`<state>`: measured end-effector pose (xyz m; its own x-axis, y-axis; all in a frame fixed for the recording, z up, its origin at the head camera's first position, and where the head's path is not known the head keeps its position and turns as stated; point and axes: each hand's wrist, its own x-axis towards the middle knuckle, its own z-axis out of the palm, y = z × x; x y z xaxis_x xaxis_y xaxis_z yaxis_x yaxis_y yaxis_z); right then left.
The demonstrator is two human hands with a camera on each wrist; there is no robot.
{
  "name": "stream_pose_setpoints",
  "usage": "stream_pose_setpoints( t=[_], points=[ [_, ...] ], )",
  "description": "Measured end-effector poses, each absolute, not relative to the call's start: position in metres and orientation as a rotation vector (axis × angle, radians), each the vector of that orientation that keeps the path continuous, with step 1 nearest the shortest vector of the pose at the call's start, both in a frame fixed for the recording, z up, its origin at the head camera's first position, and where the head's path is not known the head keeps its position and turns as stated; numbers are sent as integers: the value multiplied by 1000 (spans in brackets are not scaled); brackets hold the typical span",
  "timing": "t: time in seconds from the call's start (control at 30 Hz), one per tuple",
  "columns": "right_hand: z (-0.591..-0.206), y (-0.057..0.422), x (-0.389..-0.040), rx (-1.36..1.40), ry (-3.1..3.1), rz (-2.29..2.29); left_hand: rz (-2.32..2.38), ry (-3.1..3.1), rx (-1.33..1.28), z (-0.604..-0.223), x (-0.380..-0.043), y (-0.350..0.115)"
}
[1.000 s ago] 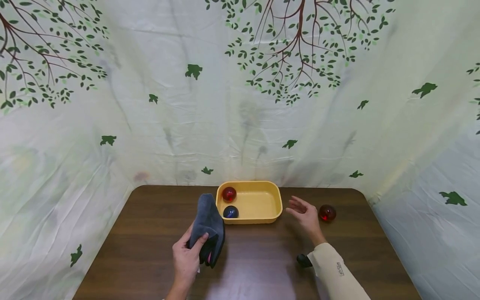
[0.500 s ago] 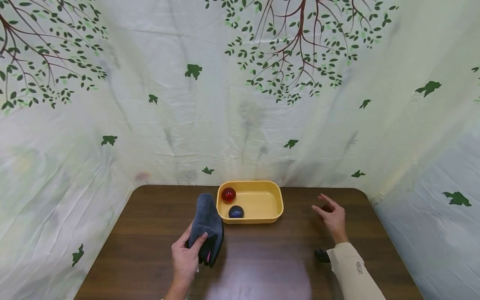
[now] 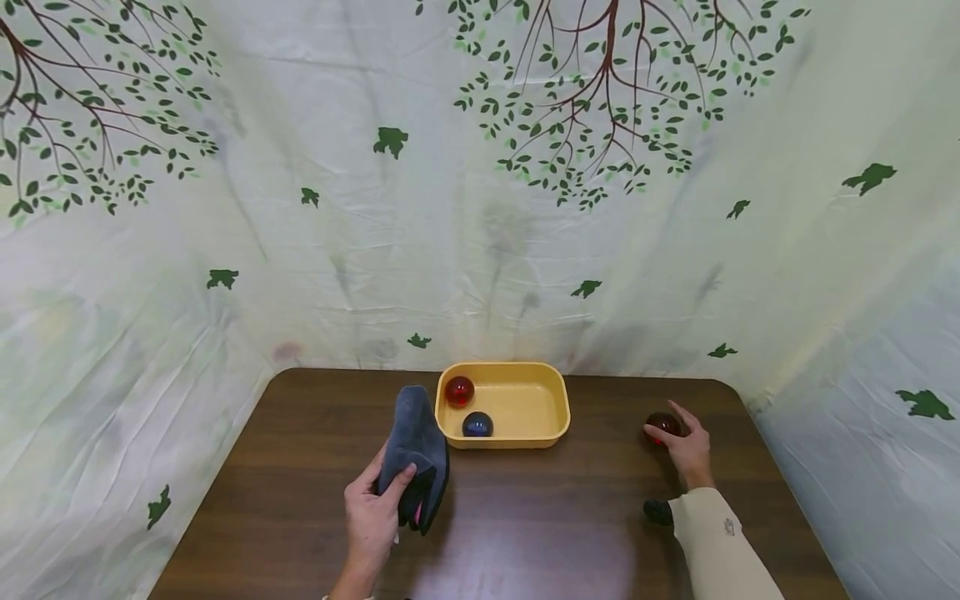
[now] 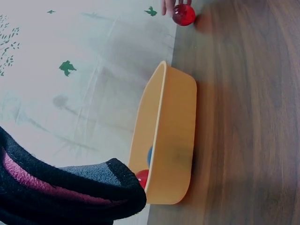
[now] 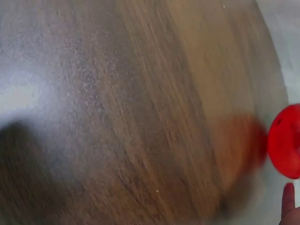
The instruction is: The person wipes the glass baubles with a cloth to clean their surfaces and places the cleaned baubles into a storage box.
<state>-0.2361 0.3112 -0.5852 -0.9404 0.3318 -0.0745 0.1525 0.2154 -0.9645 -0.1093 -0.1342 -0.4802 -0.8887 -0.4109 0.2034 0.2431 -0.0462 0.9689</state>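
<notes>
In the head view my left hand [image 3: 371,517] grips a folded blue-grey cloth [image 3: 412,429] with dark edging and a pink strip, thumb on top. The cloth [image 4: 89,187] fills the lower left of the left wrist view. My right hand [image 3: 690,450] is at a clear red ball [image 3: 663,426] on the table, its thumb in front and a finger along the far right side. In the right wrist view a fingertip [image 5: 288,197] lies just short of the ball [image 5: 286,140]. Whether the other fingers touch it is hidden.
A yellow tray [image 3: 525,443] stands at the table's far edge, right of the cloth. Inside, along its left side, lie another red ball [image 3: 459,391] and a blue ball [image 3: 477,424]. A patterned curtain [image 3: 480,250] hangs behind the brown table [image 3: 525,517].
My right hand has moved right from beside the tray to the red ball, with its fingers now around it. The blue ball has rolled slightly right in the tray. The left hand stays put.
</notes>
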Motion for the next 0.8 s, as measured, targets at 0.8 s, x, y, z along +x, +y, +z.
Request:
stream_pose_setpoints(
  t=[0.8],
  points=[
    [-598, 311, -232, -699, -2236, 1906, -2022, -1746, 134, -478, -111, -134]
  ],
)
